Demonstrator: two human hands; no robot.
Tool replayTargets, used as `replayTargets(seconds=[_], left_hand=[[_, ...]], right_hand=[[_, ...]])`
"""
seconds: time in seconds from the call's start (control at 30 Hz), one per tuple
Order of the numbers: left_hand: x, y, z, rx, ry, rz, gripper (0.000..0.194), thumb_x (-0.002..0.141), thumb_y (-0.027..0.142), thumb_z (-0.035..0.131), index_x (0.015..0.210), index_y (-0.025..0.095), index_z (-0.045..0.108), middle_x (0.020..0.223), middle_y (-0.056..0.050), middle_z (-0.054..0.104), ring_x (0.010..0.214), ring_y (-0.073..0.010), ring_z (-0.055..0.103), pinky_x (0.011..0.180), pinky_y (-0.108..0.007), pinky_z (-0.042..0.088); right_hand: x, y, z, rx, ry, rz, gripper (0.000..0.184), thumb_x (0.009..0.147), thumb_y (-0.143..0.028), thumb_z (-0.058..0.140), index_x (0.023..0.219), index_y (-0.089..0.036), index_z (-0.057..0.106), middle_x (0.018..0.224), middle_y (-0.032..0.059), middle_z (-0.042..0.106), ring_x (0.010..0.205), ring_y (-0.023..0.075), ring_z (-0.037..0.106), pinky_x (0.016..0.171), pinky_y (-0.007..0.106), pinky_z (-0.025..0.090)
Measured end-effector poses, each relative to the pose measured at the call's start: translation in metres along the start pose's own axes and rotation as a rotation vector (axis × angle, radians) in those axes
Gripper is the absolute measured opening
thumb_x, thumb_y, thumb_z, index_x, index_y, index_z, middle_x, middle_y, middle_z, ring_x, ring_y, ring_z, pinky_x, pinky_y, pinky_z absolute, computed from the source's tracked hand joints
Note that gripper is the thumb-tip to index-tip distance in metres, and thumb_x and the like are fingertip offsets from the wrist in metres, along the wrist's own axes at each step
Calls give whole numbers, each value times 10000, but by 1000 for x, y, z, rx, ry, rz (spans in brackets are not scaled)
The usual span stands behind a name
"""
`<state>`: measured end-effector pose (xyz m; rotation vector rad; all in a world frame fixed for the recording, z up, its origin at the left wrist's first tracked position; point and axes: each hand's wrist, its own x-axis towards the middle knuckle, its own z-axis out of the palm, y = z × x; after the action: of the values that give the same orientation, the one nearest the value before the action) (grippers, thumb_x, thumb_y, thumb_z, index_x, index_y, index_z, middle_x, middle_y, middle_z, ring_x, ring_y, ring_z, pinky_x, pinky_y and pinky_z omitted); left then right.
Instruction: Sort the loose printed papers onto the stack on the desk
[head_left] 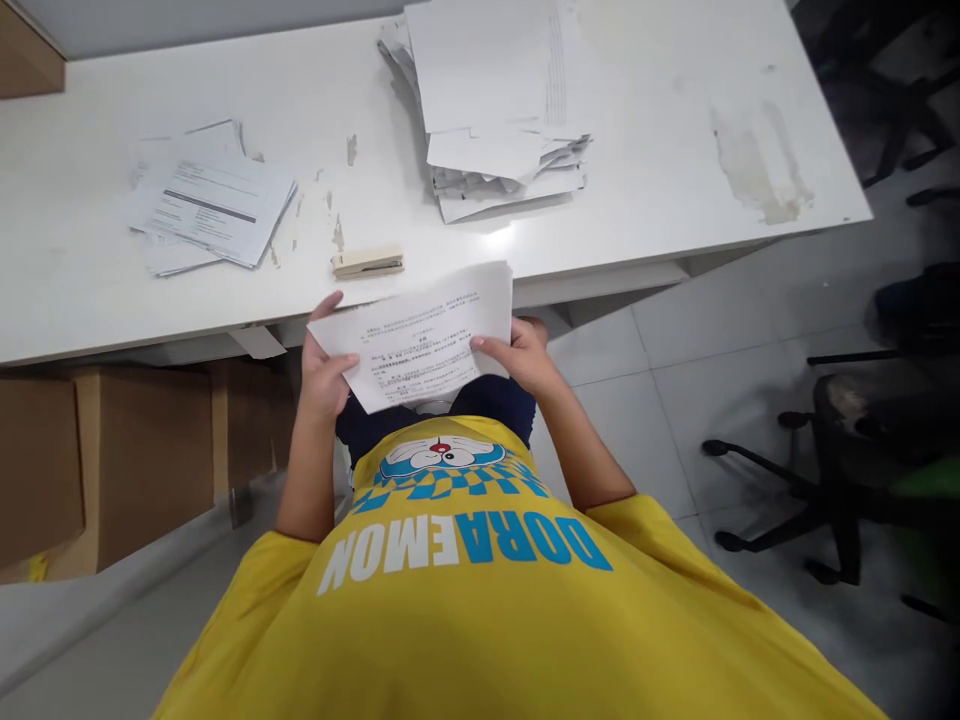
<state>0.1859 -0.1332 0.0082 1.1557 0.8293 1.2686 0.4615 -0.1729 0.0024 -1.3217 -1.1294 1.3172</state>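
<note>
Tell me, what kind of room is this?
Probably an office: a long white desk carries loose stacks of printed papers and a small beige stapler, and black wheeled office chairs stand on the tiled floor.

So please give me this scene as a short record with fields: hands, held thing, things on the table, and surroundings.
left hand: left hand grips the left edge of the printed sheets, thumb on top
right hand: right hand grips the right edge of the same sheets
held thing: thin stack of printed paper, held in front of the table edge, above the lap
table: white table
on table: beige stapler; big paper pile; small paper pile
surroundings: cardboard boxes under the table; office chair at right
</note>
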Motion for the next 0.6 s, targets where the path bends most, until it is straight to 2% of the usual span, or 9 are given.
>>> replayTargets(seconds=[0.13, 0.27, 0.43, 0.6], left_hand=[[60, 10, -4, 161, -2, 256, 676, 735, 511, 747, 1320, 307, 478, 1105, -42, 621, 1125, -277, 604, 981, -432, 508], [105, 5, -10, 368, 45, 396, 659, 771, 640, 655, 1282, 270, 466, 1176, -81, 580, 1159, -299, 579, 989, -452, 488], [117, -12, -15, 392, 72, 475, 636, 788, 663, 617, 1258, 260, 469, 1212, -101, 574, 1183, -299, 572, 1017, -439, 466], [116, -21, -16, 382, 97, 445, 627, 792, 634, 640, 1266, 261, 468, 1255, -109, 574, 1201, -289, 570, 1036, -429, 459]], right_hand=[[59, -14, 5, -60, 101, -198, 465, 725, -612, 709, 923, -191, 696, 927, 37, 721, 965, 253, 650, 885, 405, 539], [102, -16, 12, -74, 178, -308, 525, 728, -665, 664, 945, -187, 681, 963, 59, 718, 962, 247, 647, 883, 392, 528], [115, -6, 16, -94, 161, -306, 583, 697, -684, 661, 962, -164, 675, 1017, 99, 722, 982, 276, 647, 870, 414, 525], [115, -1, 16, -103, 155, -280, 523, 716, -632, 658, 948, -163, 687, 1022, 97, 731, 991, 280, 646, 876, 424, 527]])
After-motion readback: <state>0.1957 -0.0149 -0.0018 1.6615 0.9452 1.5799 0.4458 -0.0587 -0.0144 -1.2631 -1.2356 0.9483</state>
